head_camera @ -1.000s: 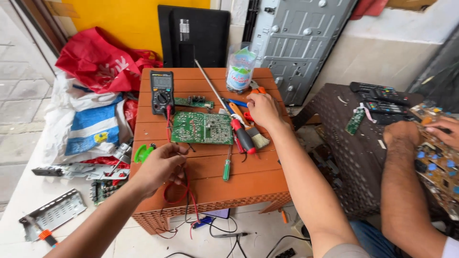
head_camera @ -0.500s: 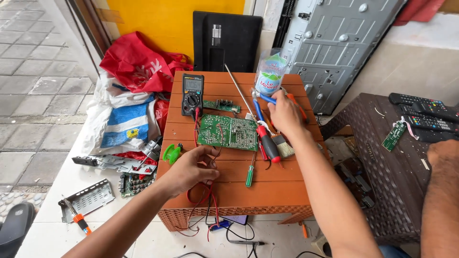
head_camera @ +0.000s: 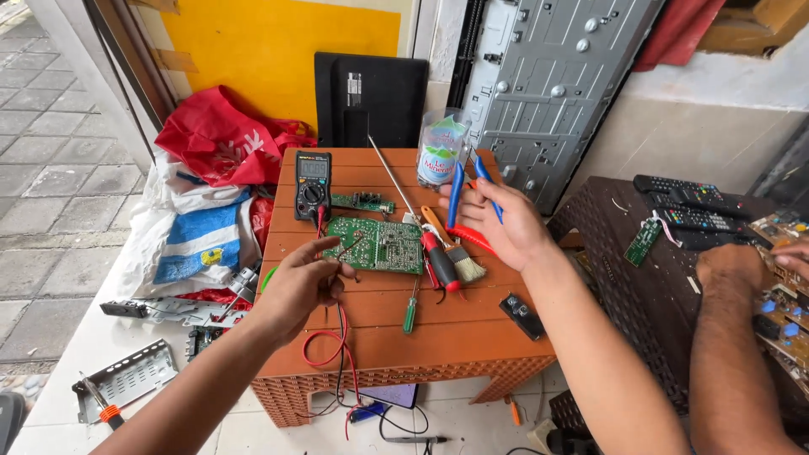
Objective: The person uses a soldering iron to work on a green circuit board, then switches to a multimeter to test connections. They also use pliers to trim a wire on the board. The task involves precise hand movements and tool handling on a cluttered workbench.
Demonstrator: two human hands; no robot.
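Orange desk [head_camera: 438, 337] on white floor | left hand [head_camera: 299, 282] pinches probe [head_camera: 347, 249] tip-down on green board [head_camera: 377, 244] mid-desk | right hand [head_camera: 501, 223] grips blue-handled pliers [head_camera: 458, 190] above brush [head_camera: 459, 257] | multimeter [head_camera: 313, 184] behind board | green screwdriver [head_camera: 410, 310] in front | co-worker's hand [head_camera: 731, 263] far right

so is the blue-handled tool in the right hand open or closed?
Open. The right hand holds the blue-handled pliers with the two handles spread apart in a V; the jaw end is hidden in the palm.
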